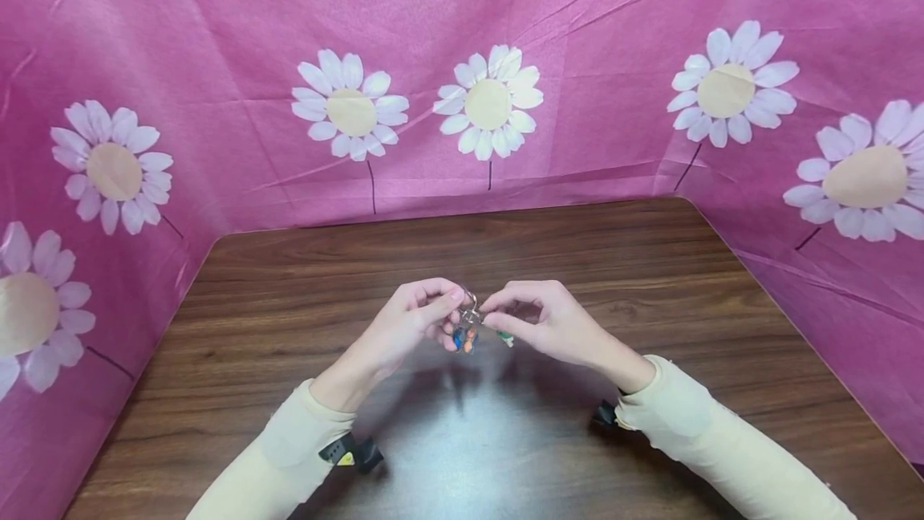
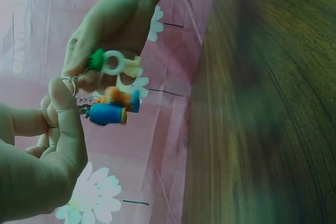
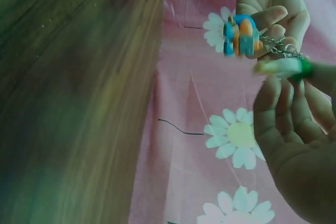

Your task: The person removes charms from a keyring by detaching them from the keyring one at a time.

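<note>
Both hands meet over the table, holding a bunch of small figure keychains on a metal key ring [image 1: 471, 299]. My left hand [image 1: 407, 319] pinches the ring between thumb and fingers. A blue charm [image 2: 106, 114] and an orange charm [image 2: 115, 96] hang from short chains beside it. My right hand [image 1: 549, 319] grips a green and white keychain [image 3: 286, 68] near its top, close to the ring; its pale yellow end sticks out. The fingertips of both hands partly hide the ring and where the chains join it.
A brown wood-grain table [image 1: 289, 295] lies below the hands. Pink cloth [image 1: 599, 103] with white daisies stands around its back and sides. Dark wrist devices [image 1: 350, 453] sit at the cream sleeves [image 1: 722, 432].
</note>
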`<state>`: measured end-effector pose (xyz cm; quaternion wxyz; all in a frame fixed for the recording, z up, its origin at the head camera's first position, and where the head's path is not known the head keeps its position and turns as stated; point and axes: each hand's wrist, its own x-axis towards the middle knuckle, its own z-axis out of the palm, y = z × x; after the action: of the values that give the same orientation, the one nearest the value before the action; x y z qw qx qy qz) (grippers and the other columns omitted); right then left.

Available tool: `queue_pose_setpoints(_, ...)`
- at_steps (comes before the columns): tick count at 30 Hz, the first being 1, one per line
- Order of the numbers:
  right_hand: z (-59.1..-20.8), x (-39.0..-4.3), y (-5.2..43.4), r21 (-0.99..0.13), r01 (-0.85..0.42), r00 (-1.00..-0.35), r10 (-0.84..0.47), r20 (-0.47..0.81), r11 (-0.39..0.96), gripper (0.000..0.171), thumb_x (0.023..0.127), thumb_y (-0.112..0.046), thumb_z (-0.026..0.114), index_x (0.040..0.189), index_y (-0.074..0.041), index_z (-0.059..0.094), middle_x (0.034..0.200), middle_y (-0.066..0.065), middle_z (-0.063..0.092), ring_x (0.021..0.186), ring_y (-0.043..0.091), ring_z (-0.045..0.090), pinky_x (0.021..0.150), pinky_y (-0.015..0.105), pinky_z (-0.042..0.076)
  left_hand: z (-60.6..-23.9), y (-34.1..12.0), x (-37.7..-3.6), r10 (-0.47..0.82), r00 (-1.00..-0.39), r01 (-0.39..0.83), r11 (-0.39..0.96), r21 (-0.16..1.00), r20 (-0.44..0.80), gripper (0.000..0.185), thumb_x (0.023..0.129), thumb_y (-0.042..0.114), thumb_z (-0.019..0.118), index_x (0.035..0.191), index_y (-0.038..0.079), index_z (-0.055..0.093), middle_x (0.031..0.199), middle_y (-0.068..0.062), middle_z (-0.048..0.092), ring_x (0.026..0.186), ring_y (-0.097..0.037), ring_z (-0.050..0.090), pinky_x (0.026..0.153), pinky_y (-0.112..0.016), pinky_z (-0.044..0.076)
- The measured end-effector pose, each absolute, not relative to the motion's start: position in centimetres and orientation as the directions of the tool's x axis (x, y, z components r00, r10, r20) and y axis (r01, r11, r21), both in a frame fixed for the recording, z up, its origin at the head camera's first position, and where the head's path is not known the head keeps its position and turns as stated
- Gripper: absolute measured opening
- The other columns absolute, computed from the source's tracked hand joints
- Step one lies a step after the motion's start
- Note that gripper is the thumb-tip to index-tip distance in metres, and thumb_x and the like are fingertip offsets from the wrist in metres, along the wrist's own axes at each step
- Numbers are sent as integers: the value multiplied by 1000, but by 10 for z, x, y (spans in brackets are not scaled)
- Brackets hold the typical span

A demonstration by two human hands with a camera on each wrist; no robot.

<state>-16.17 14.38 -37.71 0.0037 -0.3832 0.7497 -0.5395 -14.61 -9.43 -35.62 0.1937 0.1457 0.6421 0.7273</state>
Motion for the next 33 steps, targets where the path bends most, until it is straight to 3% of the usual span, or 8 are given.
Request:
queue_pose_setpoints(5, -376, -161, 143, -760, -636, -645, -636, 425, 137, 10, 93, -10, 76, 102, -10, 78, 75, -9, 62, 60, 14, 58, 48, 22, 49, -355, -95, -146, 471, -882, -94, -111, 989, -31, 23, 105, 10, 55, 114, -9, 63, 81, -5, 58, 69, -12, 56, 59, -25, 57)
queue_pose_setpoints(8, -375, -160, 142, -758, -635, -652, -629, 424, 148, 8, 95, -10, 74, 101, -11, 78, 75, -9, 62, 59, 12, 58, 45, 23, 47, -355, -95, -145, 475, -879, -96, -105, 990, -35, 23, 105, 11, 55, 113, -8, 63, 81, -5, 58, 69, -12, 57, 60, -25, 57)
queue_pose_setpoints(13, -373, -159, 143, -757, -631, -677, -597, 431, 169, 9, 95, -8, 72, 98, -15, 76, 79, -9, 66, 68, 11, 61, 51, 26, 49, -355, -96, -145, 467, -884, -84, -89, 993, -33, 20, 104, 12, 57, 111, -5, 65, 87, -6, 66, 71, -14, 61, 60, -24, 57)
queue_pose_setpoints(21, -373, -158, 143, -800, -587, -685, -602, 411, 121, 7, 98, -5, 67, 96, -10, 73, 84, -5, 70, 76, 15, 65, 64, 27, 54, -357, -95, -145, 432, -902, -39, -46, 998, -15, 22, 103, 14, 60, 111, -6, 67, 95, -5, 72, 80, -14, 68, 60, -25, 56)
queue_pose_setpoints(26, -375, -157, 141, -764, -632, -688, -551, 472, 134, 11, 94, -2, 72, 97, -13, 74, 85, -6, 69, 75, 13, 66, 64, 28, 58, -358, -93, -145, 402, -915, -44, -42, 998, -23, 23, 102, 12, 62, 111, -9, 68, 91, -7, 73, 81, -16, 70, 72, -34, 63)
queue_pose_setpoints(29, -375, -156, 139, -703, -699, -648, -534, 544, 131, 13, 91, -2, 75, 98, -13, 75, 88, -7, 69, 77, 11, 67, 66, 28, 60, -358, -91, -146, 386, -922, -38, -49, 998, -16, 23, 101, 9, 63, 111, -11, 68, 91, -9, 74, 83, -17, 72, 77, -38, 63)
queue_pose_setpoints(33, -377, -156, 136, -638, -763, -579, -547, 604, 104, 16, 89, -2, 77, 99, -14, 76, 94, -6, 69, 82, 10, 66, 65, 26, 60, -358, -90, -145, 363, -932, -10, -49, 999, 8, 23, 100, 7, 64, 110, -13, 67, 93, -12, 74, 83, -16, 71, 75, -37, 63)
